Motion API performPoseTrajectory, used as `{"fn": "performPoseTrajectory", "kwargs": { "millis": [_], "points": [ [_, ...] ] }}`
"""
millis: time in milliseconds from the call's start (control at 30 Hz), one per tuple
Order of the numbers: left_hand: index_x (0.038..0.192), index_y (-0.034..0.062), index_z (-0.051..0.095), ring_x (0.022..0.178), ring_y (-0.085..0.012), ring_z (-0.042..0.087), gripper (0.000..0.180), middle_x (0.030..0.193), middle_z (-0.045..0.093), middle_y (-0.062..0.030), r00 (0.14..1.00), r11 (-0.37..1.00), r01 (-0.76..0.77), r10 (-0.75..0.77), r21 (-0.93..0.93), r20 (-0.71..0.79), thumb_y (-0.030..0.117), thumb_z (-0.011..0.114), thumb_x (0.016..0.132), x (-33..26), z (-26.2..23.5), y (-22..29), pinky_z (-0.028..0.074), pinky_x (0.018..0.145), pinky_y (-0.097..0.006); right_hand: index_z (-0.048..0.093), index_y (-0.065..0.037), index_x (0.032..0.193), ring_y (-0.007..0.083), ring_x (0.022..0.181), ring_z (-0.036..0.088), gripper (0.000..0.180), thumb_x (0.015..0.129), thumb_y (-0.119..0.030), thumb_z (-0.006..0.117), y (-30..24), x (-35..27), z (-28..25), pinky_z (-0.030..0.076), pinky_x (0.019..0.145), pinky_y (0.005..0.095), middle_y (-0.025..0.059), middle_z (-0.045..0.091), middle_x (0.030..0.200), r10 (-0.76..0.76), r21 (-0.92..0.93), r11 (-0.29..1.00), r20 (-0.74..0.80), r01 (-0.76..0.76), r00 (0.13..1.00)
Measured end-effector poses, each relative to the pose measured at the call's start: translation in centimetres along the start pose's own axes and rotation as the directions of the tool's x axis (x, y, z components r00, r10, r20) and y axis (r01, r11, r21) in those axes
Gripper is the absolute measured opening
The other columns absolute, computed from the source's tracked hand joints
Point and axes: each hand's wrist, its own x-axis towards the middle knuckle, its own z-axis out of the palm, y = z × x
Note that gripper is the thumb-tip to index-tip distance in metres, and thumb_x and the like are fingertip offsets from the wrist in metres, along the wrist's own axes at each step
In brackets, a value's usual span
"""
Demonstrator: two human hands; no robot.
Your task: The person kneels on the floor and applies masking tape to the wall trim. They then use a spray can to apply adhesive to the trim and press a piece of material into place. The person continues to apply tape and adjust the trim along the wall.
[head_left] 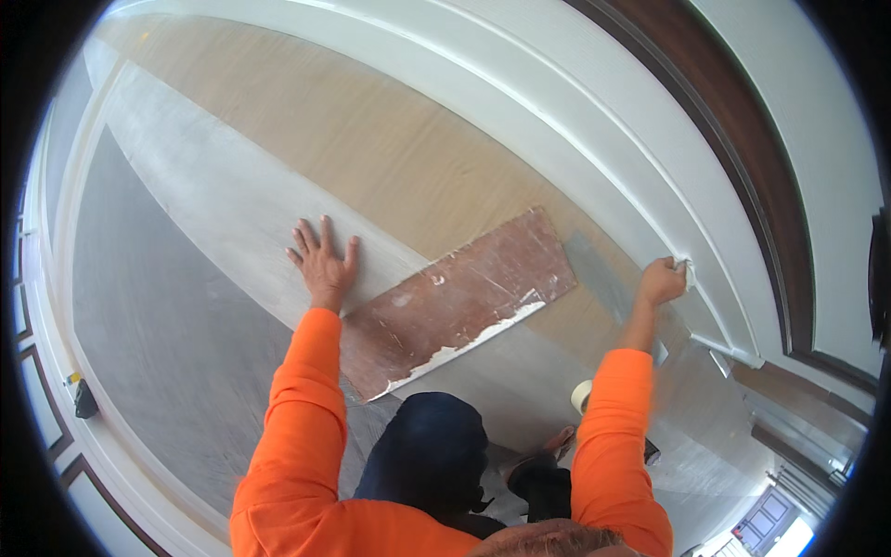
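Observation:
My left hand (325, 269) lies flat on the floor with its fingers spread, just beyond the left end of a reddish-brown board (464, 302). Ragged white residue coats the board's near edge. On the right, my right hand (663, 281) is closed round a crumpled white cloth or wipe (688, 269), only partly visible. It presses this against the white moulded trim (640, 167) along the floor's edge.
A roll of pale tape (581, 397) is beside my right forearm. A small flat metallic piece (660, 353) lies partly behind that arm. Dark brown framing (733, 111) runs past the trim. A small dark object (85, 399) sits by the far-left wall.

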Motion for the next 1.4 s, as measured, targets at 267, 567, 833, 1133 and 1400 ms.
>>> {"fn": "performPoseTrajectory", "kwargs": {
  "millis": [267, 567, 833, 1133, 1400],
  "points": [
    [0.159, 0.0178, 0.037, 0.157, -0.0429, 0.01, 0.082, 0.168, 0.015, -0.0252, 1.0, 0.998, 0.01, -0.012, -0.068, -0.024, 0.066, 0.052, 0.094, 6.4, -1.0, -0.5, 0.001, 0.122, -0.064, 0.07, 0.01, 0.099, 0.0458, 0.088, 0.07, 0.028, 0.088, -0.014, 0.06, -26.8, -8.7, 4.3, 0.057, 0.079, 0.0498, 0.0291, 0.071, 0.093, -0.35, 0.074, 0.937, 0.208, 0.342, 0.913],
    [0.158, 0.0187, 0.039, 0.157, -0.0425, 0.009, 0.082, 0.169, 0.014, -0.0252, 0.999, 0.993, 0.041, -0.038, -0.112, 0.029, 0.067, 0.053, 0.092, 6.6, -1.4, -2.2, -0.001, 0.122, -0.065, 0.069, 0.006, 0.104, 0.0432, 0.09, 0.07, 0.026, 0.09, -0.012, 0.057, -37.7, -13.4, 6.1, 0.056, 0.081, 0.0505, 0.0255, 0.071, 0.1, -0.395, 0.1, 0.916, 0.383, 0.388, 0.835],
    [0.158, 0.0199, 0.04, 0.157, -0.042, 0.007, 0.083, 0.169, 0.013, -0.0246, 0.997, 0.987, 0.04, -0.029, -0.153, 0.071, 0.069, 0.051, 0.092, 7.0, -1.5, -2.0, -0.003, 0.122, -0.065, 0.069, 0.0, 0.112, 0.0392, 0.099, 0.069, 0.028, 0.09, -0.011, 0.058, -52.1, -18.5, 10.3, 0.055, 0.086, 0.0493, 0.0216, 0.07, 0.105, -0.758, 0.423, 0.652, 0.346, 0.629, 0.553],
    [0.157, 0.0195, 0.041, 0.158, -0.0414, 0.003, 0.084, 0.169, 0.013, -0.0252, 0.992, 0.981, 0.068, -0.047, -0.179, 0.119, 0.071, 0.051, 0.091, 6.7, -1.7, -2.8, -0.007, 0.121, -0.065, 0.07, -0.006, 0.117, 0.0344, 0.104, 0.07, 0.028, 0.095, -0.014, 0.054, -65.3, -22.3, 9.5, 0.056, 0.089, 0.0459, 0.0162, 0.073, 0.107, -0.947, 0.601, 0.316, 0.162, 0.734, 0.276],
    [0.157, 0.02, 0.042, 0.158, -0.0415, 0.005, 0.086, 0.169, 0.013, -0.0253, 0.992, 0.974, 0.057, -0.032, -0.217, 0.119, 0.069, 0.057, 0.088, 7.2, -1.4, -1.6, -0.007, 0.121, -0.065, 0.054, 0.001, 0.135, 0.0339, 0.1, 0.073, 0.04, 0.096, -0.01, 0.053, -69.7, -21.6, 13.3, 0.059, 0.085, 0.0452, 0.0186, 0.074, 0.107, -0.903, 0.478, 0.29, 0.425, 0.829, 0.071]
  ]
}}
